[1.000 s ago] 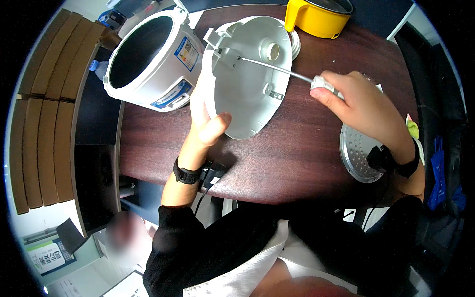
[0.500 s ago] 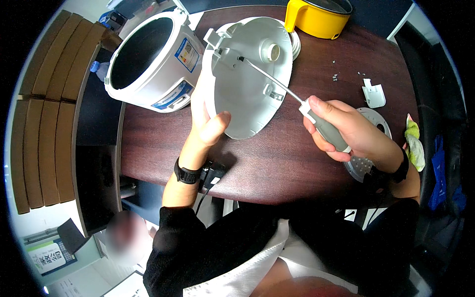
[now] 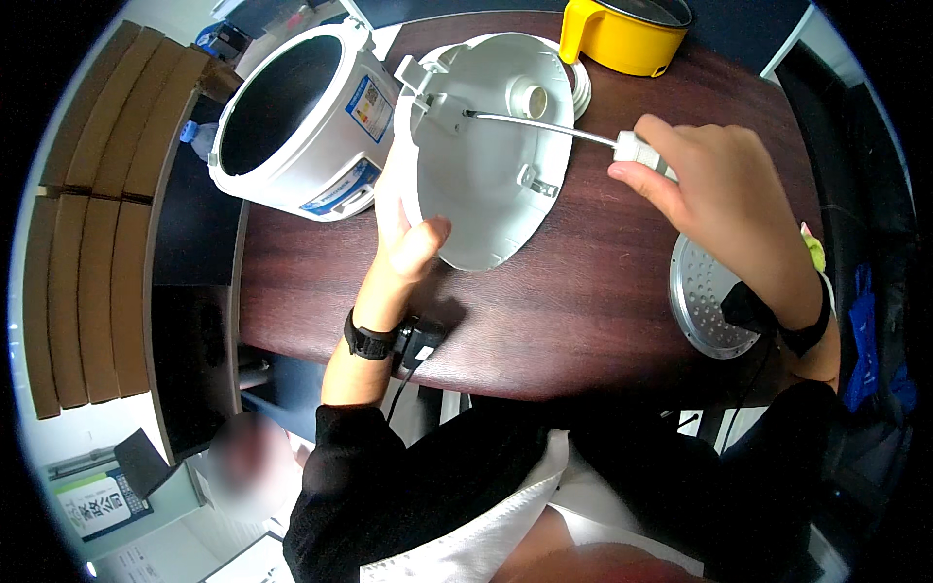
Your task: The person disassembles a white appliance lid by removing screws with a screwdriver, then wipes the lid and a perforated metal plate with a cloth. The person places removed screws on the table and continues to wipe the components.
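Observation:
A white plastic lid shell (image 3: pixel 486 204), hollow side facing me, is tilted up above the table. My left hand (image 3: pixel 413 243) grips its left edge, thumb on the near rim and the other fingers hidden behind. From the right, my right hand (image 3: pixel 719 185) is closed around the pale handle of a screwdriver (image 3: pixel 559 126). The metal shaft runs leftward into the shell, its tip at a small dark hole near the hinge end. Beside the shell on the left stands a white rice cooker body (image 3: pixel 292 185), tilted and open-topped with a dark inside.
A perforated round metal plate (image 3: pixel 695 306) lies below my right forearm. At the back stands a yellow pot (image 3: pixel 622 49). A black adapter (image 3: pixel 420 342) with a cable sits by my left wrist. Cardboard boxes (image 3: pixel 92 291) are stacked at far left; a blurred person (image 3: pixel 251 466) is lower left.
My right hand has moved up and turned, swinging the screwdriver's handle upward so its shaft lies nearly level. Its tip stays near the same hole. My left hand and the shell have barely moved.

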Tool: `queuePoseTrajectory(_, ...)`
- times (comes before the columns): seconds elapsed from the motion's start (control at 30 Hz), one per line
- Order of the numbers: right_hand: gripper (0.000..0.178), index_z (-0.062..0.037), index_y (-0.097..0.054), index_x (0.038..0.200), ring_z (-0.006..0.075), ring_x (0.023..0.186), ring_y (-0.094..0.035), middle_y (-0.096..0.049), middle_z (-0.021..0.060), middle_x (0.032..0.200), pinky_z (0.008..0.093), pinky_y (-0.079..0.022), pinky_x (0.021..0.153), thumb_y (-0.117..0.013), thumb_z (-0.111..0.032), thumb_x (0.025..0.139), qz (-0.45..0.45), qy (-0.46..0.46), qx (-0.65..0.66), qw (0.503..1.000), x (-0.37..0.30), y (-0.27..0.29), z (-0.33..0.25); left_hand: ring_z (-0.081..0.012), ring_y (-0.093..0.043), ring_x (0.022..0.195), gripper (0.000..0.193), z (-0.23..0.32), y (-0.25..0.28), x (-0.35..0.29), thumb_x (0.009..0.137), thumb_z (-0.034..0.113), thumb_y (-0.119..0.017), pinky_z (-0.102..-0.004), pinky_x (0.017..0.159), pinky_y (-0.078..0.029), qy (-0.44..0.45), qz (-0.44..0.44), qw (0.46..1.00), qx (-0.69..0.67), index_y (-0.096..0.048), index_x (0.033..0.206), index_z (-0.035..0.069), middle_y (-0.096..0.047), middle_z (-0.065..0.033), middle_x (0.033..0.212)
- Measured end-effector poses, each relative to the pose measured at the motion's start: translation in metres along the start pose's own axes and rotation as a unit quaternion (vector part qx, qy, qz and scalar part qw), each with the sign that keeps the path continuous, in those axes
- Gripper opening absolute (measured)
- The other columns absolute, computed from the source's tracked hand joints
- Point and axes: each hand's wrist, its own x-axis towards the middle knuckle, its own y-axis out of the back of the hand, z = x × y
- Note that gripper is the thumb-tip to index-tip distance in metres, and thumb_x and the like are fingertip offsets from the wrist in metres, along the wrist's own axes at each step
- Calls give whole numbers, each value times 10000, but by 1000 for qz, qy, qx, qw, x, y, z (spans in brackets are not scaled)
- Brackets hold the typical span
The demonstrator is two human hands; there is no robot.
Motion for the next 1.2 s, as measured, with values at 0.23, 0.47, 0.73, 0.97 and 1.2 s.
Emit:
queuePoseTrajectory(0.23,436,-72,-471,773,53,292,-359,-435,-11,467,171,-283,269,-277,-403,980,-278,-279,636,664,-14,-16,-17,-260,-411,1200,971,-3,0,1,631,410,-558,-360,1008,-319,-22,-8,999,29,-185,1382,-79,-411,-175,1310)
queuePoseTrajectory(0.47,442,-74,-472,771,60,306,-376,-438,-1,473,179,-275,281,-281,-415,978,-301,-270,708,578,-14,-18,-16,-253,-408,1200,983,-1,1,1,613,377,-555,-354,1006,-320,-19,-17,999,19,-160,1388,-82,-402,-178,1312)
queuePoseTrajectory(0.73,307,-31,-570,872,166,459,-515,-527,70,573,280,-371,446,-559,-338,879,64,16,-51,996,-2,-13,7,-246,-403,1205,998,1,-2,2,617,396,-567,-348,1009,-315,-7,-2,1000,6,-155,1389,-83,-394,-171,1319)
queuePoseTrajectory(0.97,329,-42,-527,738,354,548,-547,-557,167,604,418,-412,497,-541,-337,882,-57,-188,224,955,-21,-15,4,-251,-393,1220,992,1,-1,2,617,405,-569,-360,1017,-306,-13,-6,1000,17,-175,1384,-85,-388,-171,1332)
queuePoseTrajectory(1.2,404,4,-539,731,295,534,-546,-513,167,550,386,-429,531,-444,-335,929,-200,-254,113,940,-75,-51,11,-258,-394,1219,995,-1,-1,3,610,416,-567,-359,1015,-307,-16,-6,1000,-1,-182,1382,-81,-388,-173,1331)
